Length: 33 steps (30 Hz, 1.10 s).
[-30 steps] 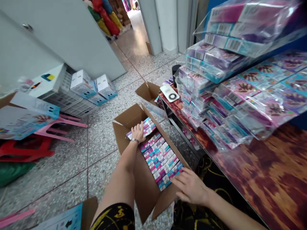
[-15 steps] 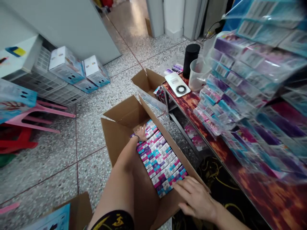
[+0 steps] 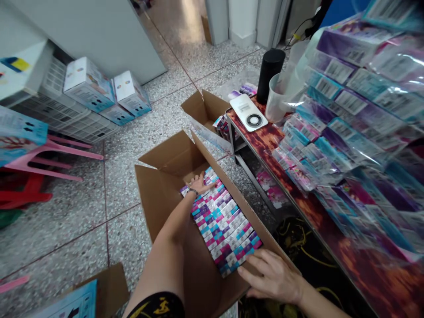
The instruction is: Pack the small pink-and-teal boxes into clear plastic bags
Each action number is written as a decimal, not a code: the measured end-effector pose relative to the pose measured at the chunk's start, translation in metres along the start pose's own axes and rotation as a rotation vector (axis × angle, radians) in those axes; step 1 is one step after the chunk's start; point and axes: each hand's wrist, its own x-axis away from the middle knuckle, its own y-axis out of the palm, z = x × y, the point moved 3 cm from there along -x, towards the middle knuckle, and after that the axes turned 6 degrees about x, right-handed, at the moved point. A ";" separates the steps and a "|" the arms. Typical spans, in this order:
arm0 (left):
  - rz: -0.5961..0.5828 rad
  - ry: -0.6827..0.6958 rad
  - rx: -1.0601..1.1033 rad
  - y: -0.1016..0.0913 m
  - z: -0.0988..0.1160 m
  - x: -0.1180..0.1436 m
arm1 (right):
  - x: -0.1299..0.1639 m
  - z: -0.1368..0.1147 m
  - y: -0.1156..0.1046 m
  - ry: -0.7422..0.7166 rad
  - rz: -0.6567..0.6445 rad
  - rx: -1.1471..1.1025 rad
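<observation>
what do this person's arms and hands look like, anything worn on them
Both forearms are bare, with no gloves on either hand. The left hand has a thin dark band with a small bead or charm at the wrist. The right hand shows no ring or band. Near the left arm, a black garment with yellow print shows.

— Where does the single head view look from?
— From above, forward and steeply down over the open carton [image 3: 159, 198] on the floor, close in; the table's [image 3: 331, 229] long edge runs along the right.
</observation>
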 end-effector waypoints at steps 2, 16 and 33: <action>-0.036 -0.015 -0.054 0.006 -0.006 -0.003 | -0.002 0.003 0.001 0.000 0.004 -0.007; 0.084 0.008 -0.163 -0.002 0.053 0.054 | -0.022 -0.019 -0.064 0.038 -0.123 0.167; 0.400 0.671 0.888 -0.221 0.360 0.229 | -0.088 0.196 -0.476 0.898 0.602 0.323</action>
